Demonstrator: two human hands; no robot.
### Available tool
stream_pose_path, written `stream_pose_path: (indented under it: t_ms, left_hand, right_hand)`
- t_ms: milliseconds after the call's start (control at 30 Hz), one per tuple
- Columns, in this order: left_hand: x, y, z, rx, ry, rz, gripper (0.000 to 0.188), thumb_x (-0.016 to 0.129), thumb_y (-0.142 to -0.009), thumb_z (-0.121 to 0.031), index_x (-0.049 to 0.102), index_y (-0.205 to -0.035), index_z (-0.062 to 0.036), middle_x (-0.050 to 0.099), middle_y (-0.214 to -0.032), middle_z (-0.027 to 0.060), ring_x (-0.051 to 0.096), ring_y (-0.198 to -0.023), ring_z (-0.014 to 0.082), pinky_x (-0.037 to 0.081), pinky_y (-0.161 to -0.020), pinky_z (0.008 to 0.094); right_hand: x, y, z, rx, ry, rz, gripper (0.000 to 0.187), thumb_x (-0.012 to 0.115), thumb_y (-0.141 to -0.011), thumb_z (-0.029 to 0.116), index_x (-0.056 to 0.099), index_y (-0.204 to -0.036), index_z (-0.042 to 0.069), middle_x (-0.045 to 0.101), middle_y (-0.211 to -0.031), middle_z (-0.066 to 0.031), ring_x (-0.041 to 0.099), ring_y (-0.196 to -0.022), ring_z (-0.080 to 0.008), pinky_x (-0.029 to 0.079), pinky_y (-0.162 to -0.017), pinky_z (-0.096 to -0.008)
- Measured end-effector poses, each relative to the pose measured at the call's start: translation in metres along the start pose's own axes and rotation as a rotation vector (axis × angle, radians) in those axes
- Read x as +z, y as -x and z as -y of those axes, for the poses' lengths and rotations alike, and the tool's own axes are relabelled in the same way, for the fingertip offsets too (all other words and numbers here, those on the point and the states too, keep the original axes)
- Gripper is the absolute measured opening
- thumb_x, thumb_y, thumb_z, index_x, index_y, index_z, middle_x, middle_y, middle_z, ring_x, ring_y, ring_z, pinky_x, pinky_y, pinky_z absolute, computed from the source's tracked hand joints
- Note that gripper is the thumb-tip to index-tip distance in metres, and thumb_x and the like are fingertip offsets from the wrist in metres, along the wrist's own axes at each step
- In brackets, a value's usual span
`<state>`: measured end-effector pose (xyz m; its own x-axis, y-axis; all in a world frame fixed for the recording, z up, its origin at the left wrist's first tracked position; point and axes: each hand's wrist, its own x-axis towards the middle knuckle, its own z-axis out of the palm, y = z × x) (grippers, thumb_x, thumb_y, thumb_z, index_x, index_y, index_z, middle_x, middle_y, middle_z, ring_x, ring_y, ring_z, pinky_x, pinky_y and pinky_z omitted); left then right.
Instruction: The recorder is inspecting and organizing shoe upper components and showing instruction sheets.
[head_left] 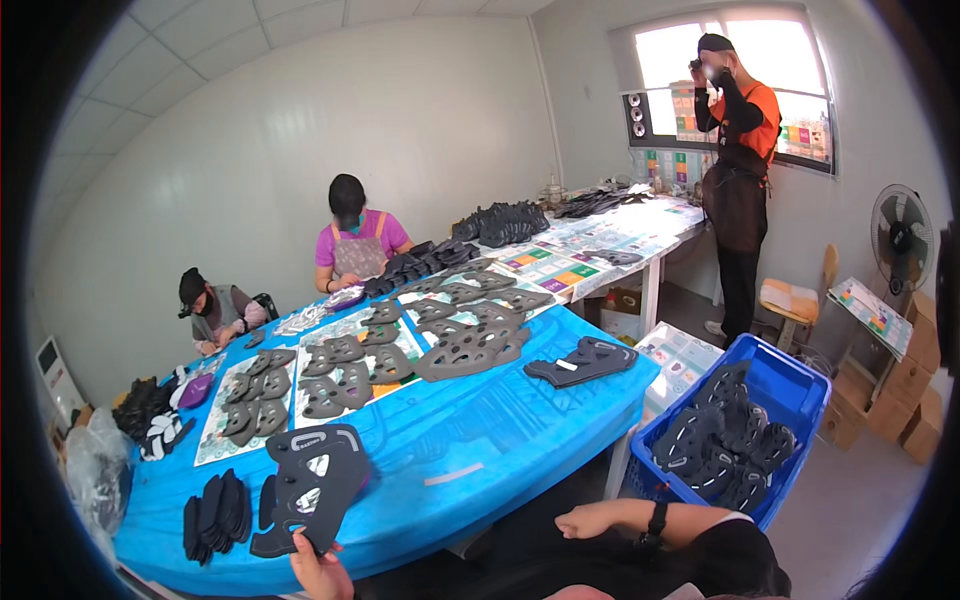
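My left hand [321, 573] pinches the lower edge of a black, flat shaped foam pad [325, 470] with pale cut-out openings, tilted up above the blue-covered table [430, 520]. Beside it on the left lies a stack of narrow black strips [215, 515]. My right hand [588, 520], with a dark watch on the wrist, hangs off the table's near edge with its fingers curled in and nothing visible in them. A small stack of black pads [582, 362] rests near the table's right end. Several grey-black pads [470, 350] lie in groups on printed sheets.
A blue crate [800, 385] with several black pads stands on the floor to my right. Two co-workers [355, 245] [215, 310] sit across the table; another person [740, 150] stands by the window. A fan [900, 235], cardboard boxes [890, 390] and a chair [800, 295] stand at the right.
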<state>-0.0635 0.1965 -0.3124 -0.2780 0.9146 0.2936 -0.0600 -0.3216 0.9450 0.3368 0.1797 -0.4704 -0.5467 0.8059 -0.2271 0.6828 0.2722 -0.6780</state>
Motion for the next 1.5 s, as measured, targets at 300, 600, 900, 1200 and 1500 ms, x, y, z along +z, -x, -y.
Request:
stream_pose_path:
  t_ms: [300, 600, 900, 1200, 1500]
  left_hand:
    - [-0.014, -0.015, 0.029, 0.350, -0.234, 0.061, 0.027, 0.039, -0.090, -0.023, 0.052, -0.102, -0.0028, 0.056, -0.074, 0.0064, 0.046, -0.058, 0.0171, 0.041, -0.059, 0.0301]
    - [-0.046, -0.027, 0.041, 0.087, -0.068, -0.076, 0.045, 0.038, -0.088, -0.048, 0.053, -0.098, -0.0071, 0.051, -0.065, 0.0020, 0.047, -0.054, 0.0117, 0.038, -0.049, 0.0266]
    - [-0.034, -0.033, 0.062, 0.056, -0.148, -0.205, 0.057, 0.033, -0.086, -0.055, 0.057, -0.079, -0.0042, 0.053, -0.063, 0.0021, 0.047, -0.055, 0.0124, 0.037, -0.051, 0.0284]
    - [-0.035, -0.027, 0.057, -0.091, -0.060, -0.181, 0.051, 0.043, -0.085, -0.052, 0.054, -0.078, -0.0024, 0.052, -0.061, 0.0043, 0.047, -0.050, 0.0134, 0.036, -0.043, 0.0252]
    - [-0.076, -0.036, 0.078, -0.088, 0.113, -0.123, 0.046, 0.046, -0.085, -0.046, 0.054, -0.083, -0.0017, 0.055, -0.063, 0.0066, 0.049, -0.050, 0.0174, 0.039, -0.045, 0.0295]
  right_hand:
    - [0.014, -0.141, 0.097, -0.560, 0.355, 0.399, 0.026, 0.055, -0.079, 0.025, 0.058, -0.085, 0.000, 0.060, -0.078, -0.0184, 0.057, -0.078, -0.0345, 0.044, -0.067, -0.0413]
    - [0.146, -0.305, 0.042, -0.787, 0.361, 0.306, 0.040, 0.041, -0.091, 0.026, 0.043, -0.122, 0.000, 0.047, -0.119, -0.0165, 0.039, -0.115, -0.0216, 0.028, -0.099, -0.0329]
    - [0.101, -0.243, 0.090, -0.621, 0.248, 0.406, 0.030, 0.040, -0.091, 0.019, 0.045, -0.113, 0.000, 0.048, -0.110, -0.0156, 0.041, -0.106, -0.0258, 0.032, -0.090, -0.0328]
    - [0.096, -0.240, 0.082, -0.632, -0.122, 0.584, 0.022, 0.050, -0.085, 0.022, 0.051, -0.094, 0.001, 0.055, -0.087, -0.0114, 0.051, -0.084, -0.0228, 0.040, -0.072, -0.0335]
    - [0.022, -0.170, 0.066, -0.560, -0.208, 0.575, 0.028, 0.054, -0.085, 0.029, 0.055, -0.094, 0.003, 0.059, -0.086, -0.0092, 0.056, -0.080, -0.0187, 0.044, -0.067, -0.0322]
